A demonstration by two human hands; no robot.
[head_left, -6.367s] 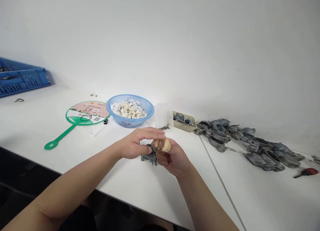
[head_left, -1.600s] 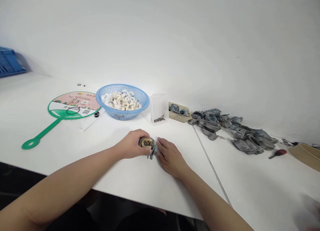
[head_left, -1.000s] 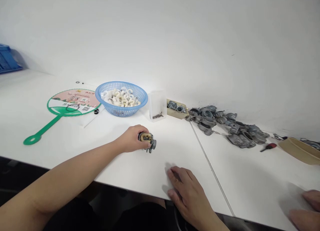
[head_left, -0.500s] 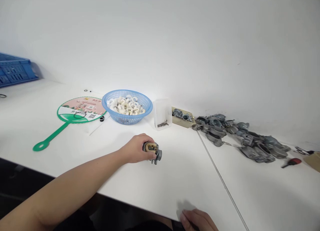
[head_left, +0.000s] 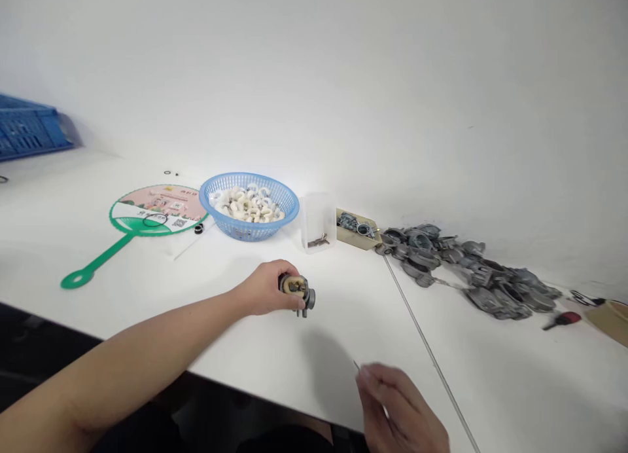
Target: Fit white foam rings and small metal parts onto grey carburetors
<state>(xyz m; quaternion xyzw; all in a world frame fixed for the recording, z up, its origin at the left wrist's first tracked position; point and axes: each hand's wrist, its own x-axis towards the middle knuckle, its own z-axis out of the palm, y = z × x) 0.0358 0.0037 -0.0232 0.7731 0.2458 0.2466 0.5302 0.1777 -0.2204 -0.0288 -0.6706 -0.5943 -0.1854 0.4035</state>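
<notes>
My left hand (head_left: pixel 265 287) is closed around a small grey metal part (head_left: pixel 298 293) with a tan ring seated in its top, resting on the white table (head_left: pixel 147 289). My right hand (head_left: pixel 400 410) hovers near the table's front edge, its fingers pinched on a thin metal pin (head_left: pixel 356 367) whose tip sticks out to the upper left. The two hands are well apart.
A blue basket (head_left: pixel 249 204) of white rings stands behind, with a clear plastic cup (head_left: pixel 318 222), a small tan box (head_left: pixel 357 229) and a pile of grey metal castings (head_left: pixel 471 273) to its right. A green fan (head_left: pixel 147 220) lies left. A red-handled tool (head_left: pixel 562 320) lies far right.
My right hand left the grey part, dropped below the table's edge, and has come back up pinching a thin pin. My left hand has stayed on the part.
</notes>
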